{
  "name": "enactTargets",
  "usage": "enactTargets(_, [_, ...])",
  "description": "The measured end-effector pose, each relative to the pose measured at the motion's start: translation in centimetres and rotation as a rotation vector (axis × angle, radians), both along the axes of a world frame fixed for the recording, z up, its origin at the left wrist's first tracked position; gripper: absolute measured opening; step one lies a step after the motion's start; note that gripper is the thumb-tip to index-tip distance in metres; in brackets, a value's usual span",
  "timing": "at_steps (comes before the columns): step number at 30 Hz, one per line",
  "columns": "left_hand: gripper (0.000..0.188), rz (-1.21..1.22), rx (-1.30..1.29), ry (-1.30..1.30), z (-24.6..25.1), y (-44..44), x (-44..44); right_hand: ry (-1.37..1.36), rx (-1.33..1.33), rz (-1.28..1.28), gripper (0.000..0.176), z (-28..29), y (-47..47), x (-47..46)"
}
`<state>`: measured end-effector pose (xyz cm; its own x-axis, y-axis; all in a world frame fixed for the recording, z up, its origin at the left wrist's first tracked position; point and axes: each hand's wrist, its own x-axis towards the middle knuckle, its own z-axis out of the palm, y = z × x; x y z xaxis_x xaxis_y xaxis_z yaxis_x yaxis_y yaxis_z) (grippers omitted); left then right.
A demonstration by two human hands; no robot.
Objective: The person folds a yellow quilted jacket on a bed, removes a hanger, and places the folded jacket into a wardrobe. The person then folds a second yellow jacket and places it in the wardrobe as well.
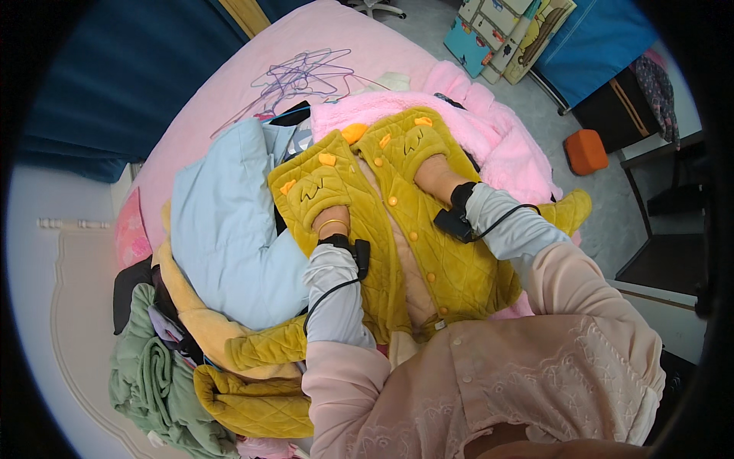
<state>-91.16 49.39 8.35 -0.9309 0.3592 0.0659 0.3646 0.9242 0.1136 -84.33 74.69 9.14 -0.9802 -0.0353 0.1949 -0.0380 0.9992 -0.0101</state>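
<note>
A mustard-yellow quilted pajama top [367, 269] lies front side up before me, with orange buttons down its front and a paler lining showing between its front edges. My left hand [331, 225] is inside the left patch pocket [317, 192], which has a stitched zigzag and small orange tabs. Into the matching pocket [417, 146] on the other side goes my right hand [434, 177]. Fabric hides the fingers of both hands; only the wrists show, with black straps just behind them. One yellow sleeve [266, 344] stretches out at lower left.
Light blue clothing [229, 229] lies to the left, a pink fleece garment [504, 135] to the right. Tangled wire hangers [307, 77] rest on the pink bed [229, 86]. Green folded clothing [157, 367] and yellow quilted trousers [258, 404] are at lower left. An orange stool [585, 152] stands on the floor.
</note>
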Motion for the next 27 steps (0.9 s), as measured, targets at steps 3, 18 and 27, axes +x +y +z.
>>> enactTargets(3, [0.047, 0.009, 0.013, -0.034, 0.3, 0.1, 0.2, -0.054, -0.054, 0.002, 0.041, 0.7, -0.1, 0.3])
enactTargets(18, [0.046, 0.003, 0.090, -0.026, -0.6, -0.3, -0.2, -0.492, -0.151, -0.031, 0.034, 6.9, -1.8, 3.5])
enactTargets(27, [0.043, -0.029, 0.084, -0.125, 1.6, -1.3, 2.5, -0.323, -2.133, -0.186, 0.033, 11.1, 1.3, 11.9])
